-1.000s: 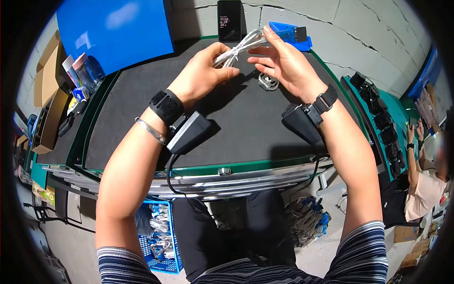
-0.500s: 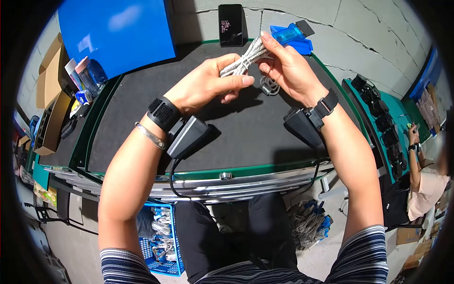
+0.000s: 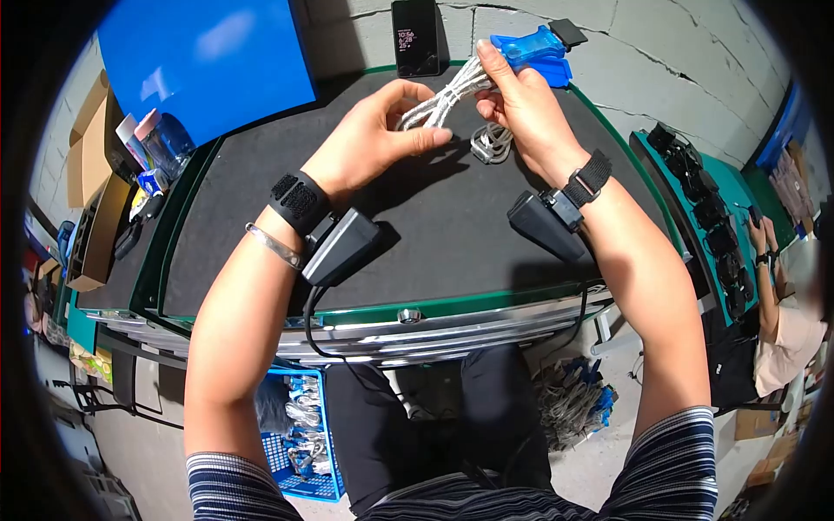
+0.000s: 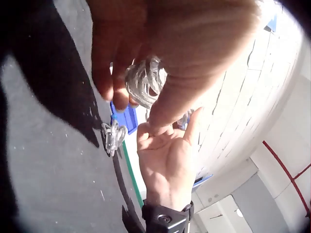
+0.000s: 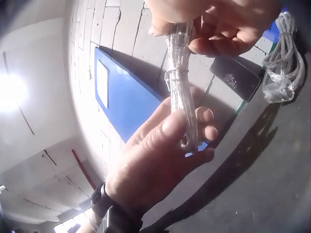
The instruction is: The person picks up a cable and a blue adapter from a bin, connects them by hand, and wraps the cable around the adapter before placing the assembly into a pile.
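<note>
silver-grey cable bundle (image 3: 447,97), tied round its middle, observed at 12 o'clock in the head view, raised over the dark mat (image 3: 391,230) and running diagonally between the two hands. a translucent blue connector (image 3: 530,48) with a dark rectangular end piece (image 3: 569,33) lies at 1 o'clock, at the bundle's upper end.

grip, right hand (image 3: 543,122): together on the bundle, thumb above and fingertips below, close to the connector. grip, left hand (image 3: 360,135): thumb and fingers curled loosely round the looped end; firmness of hold cannot be determined.

second coiled cable (image 3: 493,143) found at 1 o'clock, nearer the dial's centre, resting on the mat just beside the right hand. a blue holder (image 3: 554,74) sits behind the connector; its exact form is partly hidden. phone (image 3: 415,39) noted upright at 12 o'clock, at the mat's far edge, screen lit. large blue panel (image 3: 208,69) stands between 10 and 11 o'clock; open cardboard box (image 3: 91,165) between 9 and 10.

at 7 o'clock, below the worktop, a blue basket (image 3: 328,434) contains bundled cables. between 4 and 5, a loose cable pile (image 3: 569,408) is on the floor. black devices (image 3: 717,234) line a green surface between 2 and 3.
</note>
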The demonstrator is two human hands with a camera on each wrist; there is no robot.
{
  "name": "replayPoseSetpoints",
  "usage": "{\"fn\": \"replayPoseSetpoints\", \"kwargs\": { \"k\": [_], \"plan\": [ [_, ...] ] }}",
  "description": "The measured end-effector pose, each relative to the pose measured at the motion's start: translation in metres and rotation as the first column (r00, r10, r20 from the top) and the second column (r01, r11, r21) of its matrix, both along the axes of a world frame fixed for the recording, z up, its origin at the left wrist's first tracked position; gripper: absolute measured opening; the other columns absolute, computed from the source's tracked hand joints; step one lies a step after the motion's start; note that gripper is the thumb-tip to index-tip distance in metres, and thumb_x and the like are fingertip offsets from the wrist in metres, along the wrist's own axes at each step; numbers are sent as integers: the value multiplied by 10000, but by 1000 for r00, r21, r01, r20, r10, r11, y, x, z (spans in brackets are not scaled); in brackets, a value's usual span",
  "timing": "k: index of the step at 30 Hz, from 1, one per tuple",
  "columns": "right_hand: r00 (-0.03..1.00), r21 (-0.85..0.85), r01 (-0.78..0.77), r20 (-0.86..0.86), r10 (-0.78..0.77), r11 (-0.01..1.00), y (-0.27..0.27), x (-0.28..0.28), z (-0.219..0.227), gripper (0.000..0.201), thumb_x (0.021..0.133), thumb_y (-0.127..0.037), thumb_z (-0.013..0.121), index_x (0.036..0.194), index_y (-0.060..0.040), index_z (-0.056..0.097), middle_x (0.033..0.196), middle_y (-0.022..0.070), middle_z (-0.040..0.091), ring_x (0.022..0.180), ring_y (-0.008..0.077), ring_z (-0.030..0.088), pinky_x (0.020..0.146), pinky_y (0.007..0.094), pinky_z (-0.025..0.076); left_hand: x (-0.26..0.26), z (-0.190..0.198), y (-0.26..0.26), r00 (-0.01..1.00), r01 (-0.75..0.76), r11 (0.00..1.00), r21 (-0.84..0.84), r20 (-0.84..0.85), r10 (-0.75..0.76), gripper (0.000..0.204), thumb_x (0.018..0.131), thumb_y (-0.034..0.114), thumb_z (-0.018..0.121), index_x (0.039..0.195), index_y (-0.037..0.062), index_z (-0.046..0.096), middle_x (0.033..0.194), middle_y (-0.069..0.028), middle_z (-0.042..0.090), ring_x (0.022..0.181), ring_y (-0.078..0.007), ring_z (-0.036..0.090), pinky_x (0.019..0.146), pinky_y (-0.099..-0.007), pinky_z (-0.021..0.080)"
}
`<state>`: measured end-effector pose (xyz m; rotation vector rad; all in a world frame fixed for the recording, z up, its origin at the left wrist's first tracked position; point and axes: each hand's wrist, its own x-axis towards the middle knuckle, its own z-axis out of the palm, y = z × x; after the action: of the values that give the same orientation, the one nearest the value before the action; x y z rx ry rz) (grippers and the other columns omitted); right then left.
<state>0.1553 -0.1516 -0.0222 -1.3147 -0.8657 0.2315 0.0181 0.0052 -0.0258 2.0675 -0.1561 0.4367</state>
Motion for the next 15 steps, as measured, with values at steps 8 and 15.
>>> {"fn": "replayPoseSetpoints", "kwargs": {
  "k": [8,15],
  "plan": [
    [998,-47,5,63,-2,999,2,-4,-1,479,906,-531,616,751,-78,607,652,-14,541,553,46,483,519,209,386,0,4,1,990,-79,990,118,125,64,430,827,209,775,1161,41,564,953,-11,629,837,-80,570,706,-249,494],
    [998,-78,-8,66,13,997,0,-9,1,472,900,-533,624,757,-84,601,637,-27,521,549,43,479,506,205,381,0,5,4,979,-167,965,201,154,137,309,842,212,759,1054,32,626,921,-17,657,859,-98,603,759,-253,502]
  ]
}}
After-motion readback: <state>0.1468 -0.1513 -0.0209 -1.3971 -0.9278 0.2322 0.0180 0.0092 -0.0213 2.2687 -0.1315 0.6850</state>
